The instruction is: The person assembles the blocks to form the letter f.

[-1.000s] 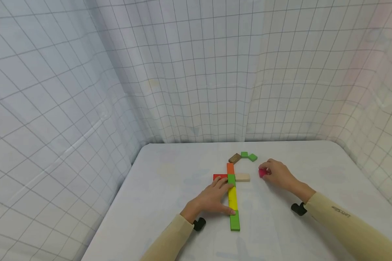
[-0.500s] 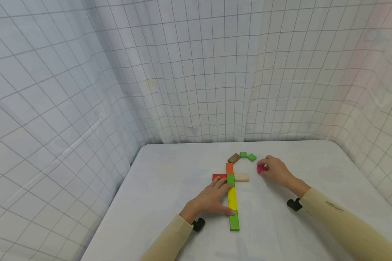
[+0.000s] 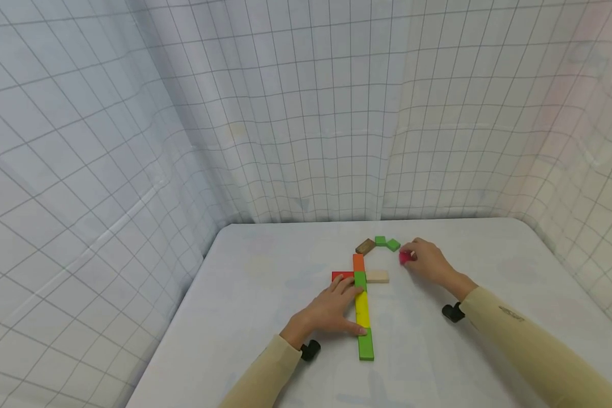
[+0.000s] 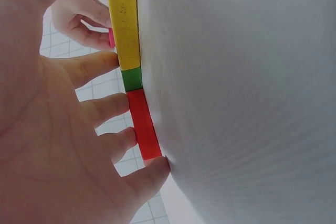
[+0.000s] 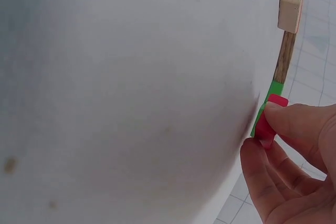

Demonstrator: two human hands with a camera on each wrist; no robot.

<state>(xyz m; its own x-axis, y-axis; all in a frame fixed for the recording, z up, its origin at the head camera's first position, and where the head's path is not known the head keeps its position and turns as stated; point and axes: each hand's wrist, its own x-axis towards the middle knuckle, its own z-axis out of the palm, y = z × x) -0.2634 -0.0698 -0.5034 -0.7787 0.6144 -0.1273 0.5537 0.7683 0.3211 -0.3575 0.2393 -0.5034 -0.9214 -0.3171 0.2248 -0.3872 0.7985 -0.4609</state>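
Note:
My left hand point(image 3: 331, 310) lies spread along a column of flat blocks, fingertips on the red block point(image 3: 340, 275) and the upper green block point(image 3: 360, 280), thumb by the lower green block point(image 3: 365, 348). Between those green blocks is a yellow block point(image 3: 362, 311). Thumb and fingers of my right hand point(image 3: 430, 264) pinch a pinkish-red block point(image 5: 265, 128), close to the small green block point(image 3: 393, 245) at the end of a curved row. That row also has another small green block point(image 3: 380, 241) and a brown block point(image 3: 365, 246).
An orange block point(image 3: 358, 262) tops the column, and a cream block point(image 3: 377, 276) sticks out to its right. All lie on a white-covered table point(image 3: 255, 283). White grid-patterned curtains point(image 3: 306, 124) stand behind and at both sides.
My right hand has carried the pinkish-red block away from me and slightly left, closer to the small green blocks. The left hand stays in place on the column.

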